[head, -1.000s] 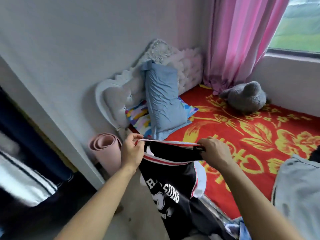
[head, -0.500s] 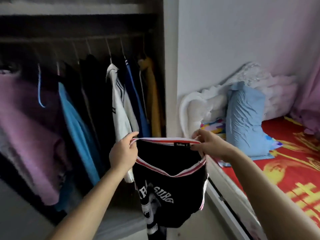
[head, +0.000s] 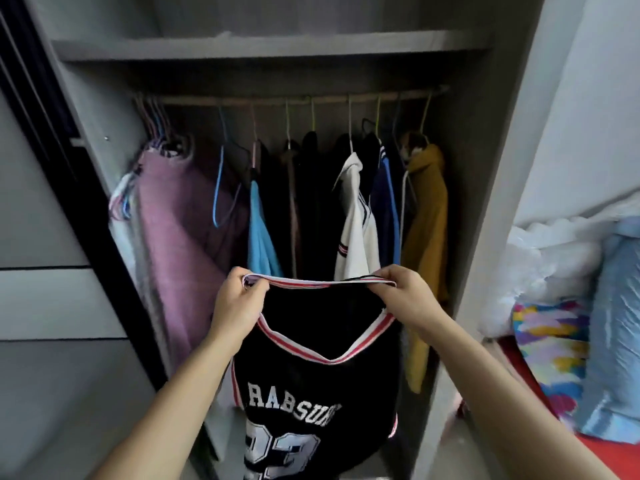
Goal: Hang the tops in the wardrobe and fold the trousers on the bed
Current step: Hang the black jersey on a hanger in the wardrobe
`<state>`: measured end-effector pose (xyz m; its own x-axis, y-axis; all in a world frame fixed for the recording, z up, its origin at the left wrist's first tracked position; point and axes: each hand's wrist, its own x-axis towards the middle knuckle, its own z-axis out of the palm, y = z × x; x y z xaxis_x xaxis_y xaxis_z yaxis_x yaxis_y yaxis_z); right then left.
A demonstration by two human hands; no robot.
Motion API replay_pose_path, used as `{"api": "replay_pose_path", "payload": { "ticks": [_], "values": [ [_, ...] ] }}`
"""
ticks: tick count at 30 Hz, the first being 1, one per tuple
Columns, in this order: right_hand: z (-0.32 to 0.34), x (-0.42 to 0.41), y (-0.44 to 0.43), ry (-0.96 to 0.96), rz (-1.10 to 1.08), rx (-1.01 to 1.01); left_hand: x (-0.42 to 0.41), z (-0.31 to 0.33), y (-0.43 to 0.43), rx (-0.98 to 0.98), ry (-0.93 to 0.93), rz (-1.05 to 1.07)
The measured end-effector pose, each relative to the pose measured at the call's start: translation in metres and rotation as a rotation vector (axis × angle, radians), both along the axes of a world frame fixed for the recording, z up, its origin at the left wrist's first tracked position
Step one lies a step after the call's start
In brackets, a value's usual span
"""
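Observation:
A black basketball jersey [head: 311,386] with white lettering and a red-and-white trimmed neckline hangs between my hands in front of the open wardrobe [head: 485,202]. My left hand [head: 239,303] pinches the left shoulder strap and my right hand [head: 405,296] pinches the right one, stretching the collar flat. The jersey's lower part runs out of the frame. Behind it the wardrobe rail [head: 298,98] carries several hung tops: pink [head: 183,244], light blue [head: 259,240], white [head: 356,226], navy [head: 386,216] and mustard [head: 426,230].
An empty blue hanger [head: 220,188] hangs on the rail left of centre, with several bunched hangers [head: 156,123] at the far left. A shelf [head: 270,46] sits above the rail. The bed with a blue pillow [head: 620,323] and colourful cloth [head: 550,337] lies at the right.
My view has swung left from the bed to face the wardrobe squarely. Both hands kept their hold on the jersey and carried it in front of the hanging clothes.

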<state>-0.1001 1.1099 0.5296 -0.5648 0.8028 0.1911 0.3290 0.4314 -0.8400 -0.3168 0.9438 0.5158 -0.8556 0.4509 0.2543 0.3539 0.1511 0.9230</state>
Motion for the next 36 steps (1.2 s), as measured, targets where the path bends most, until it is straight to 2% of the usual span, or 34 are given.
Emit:
{"api": "replay_pose_path", "payload": {
  "ticks": [7, 12, 16, 20, 22, 26, 28, 30, 33, 36],
  "values": [
    [0.042, -0.115, 0.028, 0.069, 0.254, 0.074, -0.113, 0.033, -0.007, -0.036, 0.268, 0.325],
    [0.071, -0.196, 0.030, -0.056, 0.612, 0.076, -0.166, 0.067, -0.010, 0.102, 0.298, 0.459],
    [0.083, -0.252, 0.018, -0.033, 0.654, 0.032, -0.201, 0.077, -0.015, 0.181, 0.250, 0.474],
    [0.097, -0.309, 0.001, 0.136, 0.565, -0.076, -0.236, 0.078, -0.017, 0.174, 0.252, 0.387],
    [0.100, -0.340, -0.009, 0.182, 0.454, -0.127, -0.252, 0.077, -0.016, 0.184, 0.254, 0.318],
    [0.090, -0.398, -0.023, 0.096, 0.129, 0.021, -0.279, 0.068, -0.020, 0.209, 0.187, 0.187],
    [0.083, -0.419, -0.029, 0.061, 0.065, -0.005, -0.288, 0.062, -0.026, 0.227, 0.190, 0.133],
    [0.079, -0.437, -0.035, 0.112, -0.028, -0.026, -0.299, 0.055, -0.031, 0.232, 0.172, 0.060],
    [0.085, -0.447, -0.040, 0.224, -0.206, 0.103, -0.312, 0.047, -0.033, 0.213, 0.136, -0.045],
    [0.094, -0.436, -0.044, 0.354, -0.212, 0.126, -0.317, 0.040, -0.034, 0.229, 0.138, -0.104]
  ]
}}
